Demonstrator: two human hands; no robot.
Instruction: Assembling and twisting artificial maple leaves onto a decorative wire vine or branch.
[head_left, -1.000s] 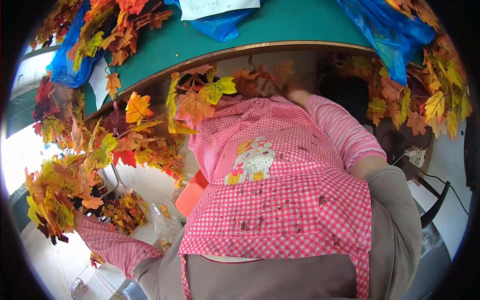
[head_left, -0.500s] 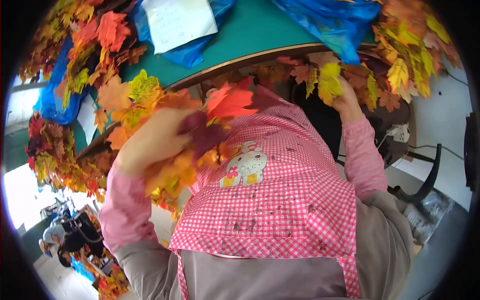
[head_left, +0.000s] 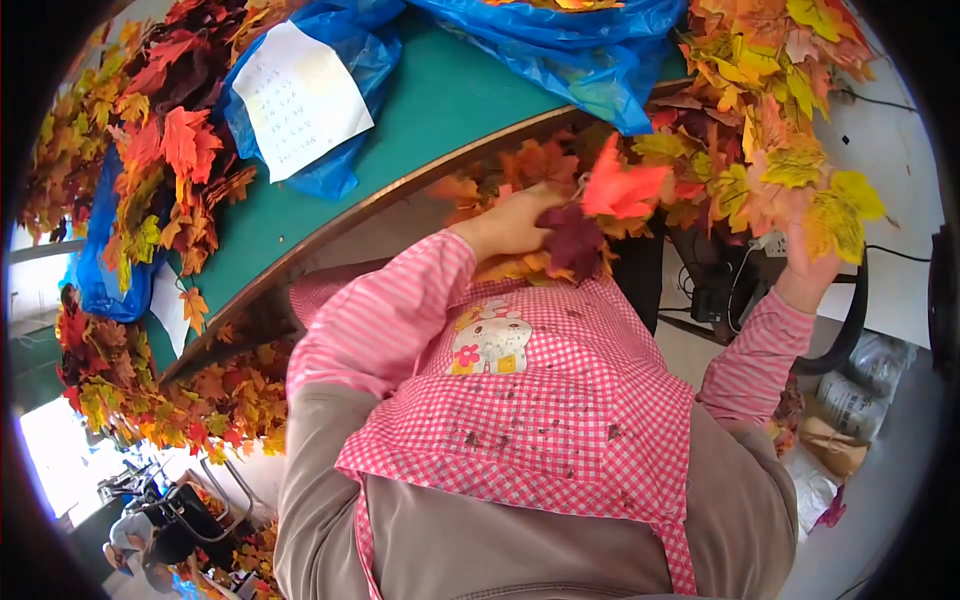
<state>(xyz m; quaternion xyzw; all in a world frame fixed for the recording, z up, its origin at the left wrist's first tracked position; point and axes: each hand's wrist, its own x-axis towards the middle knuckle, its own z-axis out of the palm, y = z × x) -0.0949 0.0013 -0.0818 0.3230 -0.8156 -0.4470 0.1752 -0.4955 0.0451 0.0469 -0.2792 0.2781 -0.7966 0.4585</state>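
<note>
Head view, as I stood by: left hand (head_left: 515, 220), one, had crossed from the apron's (head_left: 545, 400) left side to its far edge; right hand (head_left: 812, 265), one, had swung farther out. Leaf garland (head_left: 625, 188), one, stretched between them below the green table (head_left: 420, 110); both hands gripped it (leaves partly hid the right fingers).

Fake maple-leaf garland in red, orange, yellow and dark purple (head_left: 625, 185), strung out kinda sideways, leaves fanned, bright yellow ones at the right.
</note>
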